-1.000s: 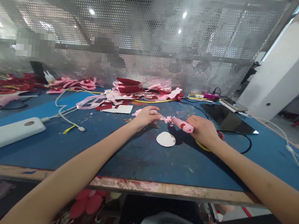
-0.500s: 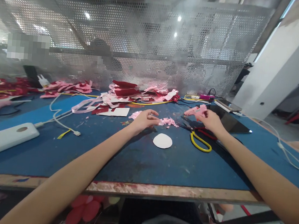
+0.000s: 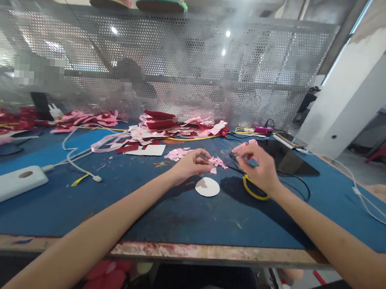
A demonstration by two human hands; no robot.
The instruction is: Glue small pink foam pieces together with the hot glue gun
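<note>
My left hand hovers just above the blue table, thumb and fingers pinched on a small pink scrap next to a little heap of pink scraps. A white paper disc lies flat just below that hand. My right hand floats to the right of the disc with its fingers apart and nothing in them. It is above yellow-handled scissors. A pink glue gun lies on the table just beyond its fingertips.
Red and pink cut pieces and ribbon pile up at the back by a perforated metal screen. A white power strip and a white cable lie at the left. A dark tablet and a phone are at the right.
My right hand carried the pink glue gun away from the disc, set it down farther back and let go. It then drew back over the scissors. My left hand stayed by the scraps.
</note>
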